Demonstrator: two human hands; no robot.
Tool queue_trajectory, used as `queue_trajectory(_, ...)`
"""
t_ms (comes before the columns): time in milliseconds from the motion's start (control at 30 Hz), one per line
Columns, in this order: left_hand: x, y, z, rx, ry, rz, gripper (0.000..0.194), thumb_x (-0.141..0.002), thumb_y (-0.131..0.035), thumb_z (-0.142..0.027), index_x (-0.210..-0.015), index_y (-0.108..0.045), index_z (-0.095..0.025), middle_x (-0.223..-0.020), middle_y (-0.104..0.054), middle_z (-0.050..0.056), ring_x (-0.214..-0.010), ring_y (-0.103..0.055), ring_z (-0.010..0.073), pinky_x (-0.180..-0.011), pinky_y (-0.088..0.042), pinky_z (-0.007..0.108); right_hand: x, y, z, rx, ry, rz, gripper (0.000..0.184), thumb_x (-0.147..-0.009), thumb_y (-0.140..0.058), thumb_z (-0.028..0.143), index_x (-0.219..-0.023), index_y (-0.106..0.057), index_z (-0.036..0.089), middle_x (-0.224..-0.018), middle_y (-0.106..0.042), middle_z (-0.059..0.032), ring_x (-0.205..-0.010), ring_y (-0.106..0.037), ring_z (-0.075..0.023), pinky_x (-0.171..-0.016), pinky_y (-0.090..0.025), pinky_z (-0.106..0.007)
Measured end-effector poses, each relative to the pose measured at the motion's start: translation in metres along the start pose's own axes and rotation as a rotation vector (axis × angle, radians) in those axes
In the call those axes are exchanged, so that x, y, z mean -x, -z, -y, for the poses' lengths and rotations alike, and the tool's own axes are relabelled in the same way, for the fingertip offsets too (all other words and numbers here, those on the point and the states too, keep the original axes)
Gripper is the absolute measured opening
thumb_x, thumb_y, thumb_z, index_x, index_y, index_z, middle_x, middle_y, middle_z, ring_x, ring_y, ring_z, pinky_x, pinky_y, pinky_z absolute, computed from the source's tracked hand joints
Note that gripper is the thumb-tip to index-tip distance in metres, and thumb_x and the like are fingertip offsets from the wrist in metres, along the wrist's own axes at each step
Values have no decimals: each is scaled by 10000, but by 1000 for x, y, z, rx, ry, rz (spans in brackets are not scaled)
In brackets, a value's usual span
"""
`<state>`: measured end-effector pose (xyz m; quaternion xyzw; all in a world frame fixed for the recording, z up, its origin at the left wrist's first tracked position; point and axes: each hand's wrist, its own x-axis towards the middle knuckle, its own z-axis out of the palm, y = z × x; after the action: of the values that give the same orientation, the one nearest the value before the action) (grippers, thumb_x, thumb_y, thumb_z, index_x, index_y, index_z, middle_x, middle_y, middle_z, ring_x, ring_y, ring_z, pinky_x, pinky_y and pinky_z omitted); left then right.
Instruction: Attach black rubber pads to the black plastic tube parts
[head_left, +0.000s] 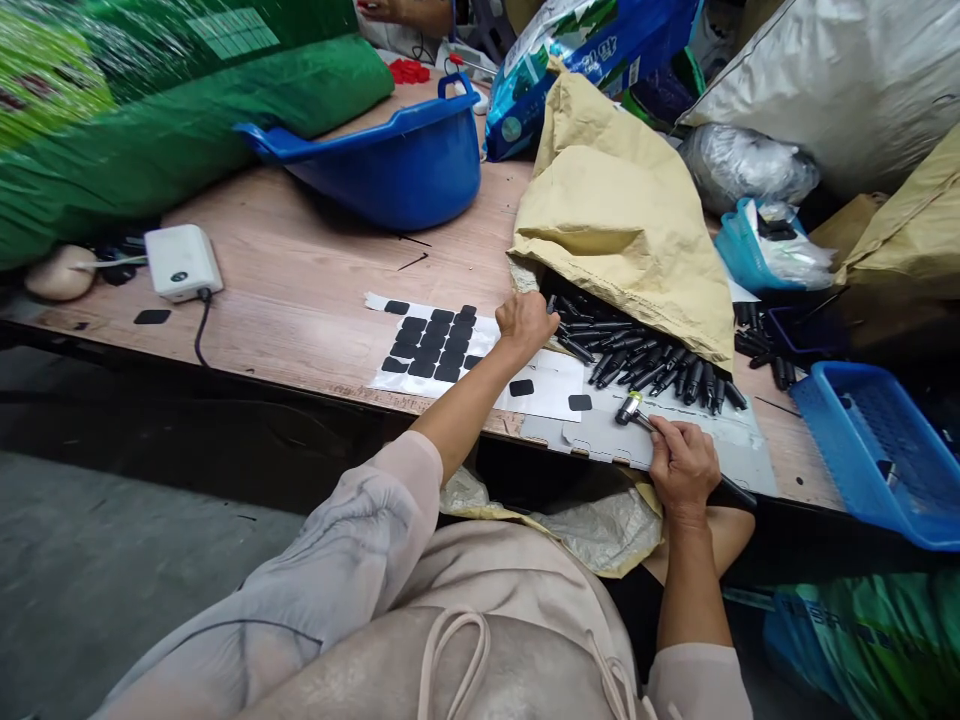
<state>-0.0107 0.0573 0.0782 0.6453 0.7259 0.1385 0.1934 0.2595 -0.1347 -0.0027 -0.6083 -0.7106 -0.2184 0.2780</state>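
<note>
My right hand [684, 462] is wrapped round the dark handle of a small hammer [631, 410], whose head lies low over the grey board [750, 440] at the table's front edge. My left hand [527, 322] is closed at the left end of a pile of black tube-like pieces [637, 355]. A dark piece shows by its fingertips, but what the fingers hold is hidden. The pile spills from the mouth of a yellow sack [615, 190]. Under my left forearm lies a white sheet [551, 400] bearing rows of black rounded-square pads [427, 350].
A blue basin [390, 170] stands at the back. To the left are a white box [182, 262] with a cable and a big green package [187, 150]. A blue plastic basket [877, 450] sits at the right edge. Another person's hand [382, 10] shows at the top.
</note>
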Motion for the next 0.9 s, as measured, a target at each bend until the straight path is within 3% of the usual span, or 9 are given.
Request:
queue_trajectory(67,12,2,2,-1,-19,-60,245,-895,-665,-380,-968,-741,-159,-979,-746,144,-1016,-690,316,-843,-525,384,0,0,0,-7,-10,4,221,-987,-611,276,-1112,-792,252,-926,-695,-36,-829,-540,-183,-775,-418,-300)
queue_trajectory(133,30,4,8,6,-151,-79,240,-903,-635,-396,-909,-728,-175,-877,-737,95,-883,-685,262,-768,-510,345,1,0,0,-15,-30,19,227,-986,-606,283,-1115,-792,262,-931,-694,-37,-838,-544,-185,-785,-420,-303)
queue_trajectory(267,62,-2,27,-28,-615,121,163,-866,-657,-340,-851,-700,-183,-846,-702,48,-806,-636,211,-703,-462,300,2,0,1,-46,-80,58,241,-982,-597,291,-1122,-792,272,-951,-695,-42,-856,-545,-190,-795,-414,-314)
queue_trajectory(367,69,-17,45,-15,-795,195,137,-849,-705,-317,-878,-698,-182,-921,-684,59,-901,-618,227,-766,-458,315,3,0,-1,-54,-88,61,246,-981,-595,293,-1122,-795,267,-959,-695,-49,-857,-548,-193,-797,-414,-319)
queue_trajectory(600,58,-46,69,293,-782,178,195,-839,-788,-343,-956,-735,-196,-918,-660,37,-945,-588,220,-903,-448,357,-5,10,5,-132,-100,76,271,-998,-577,283,-1168,-784,242,-958,-695,-63,-861,-584,-192,-834,-483,-332)
queue_trajectory(733,57,-48,68,369,-742,179,231,-794,-831,-327,-957,-738,-191,-912,-683,32,-917,-592,213,-888,-446,351,-16,23,40,-322,-171,35,321,-1022,-541,280,-1274,-734,234,-1007,-686,-85,-946,-642,-208,-893,-534,-362)
queue_trajectory(900,57,-46,70,419,-752,187,143,-800,-798,-251,-917,-746,-188,-885,-685,33,-915,-589,209,-878,-452,335,-30,23,90,-511,-192,109,352,-1039,-509,263,-1341,-689,240,-1027,-706,-85,-948,-679,-191,-873,-556,-338)
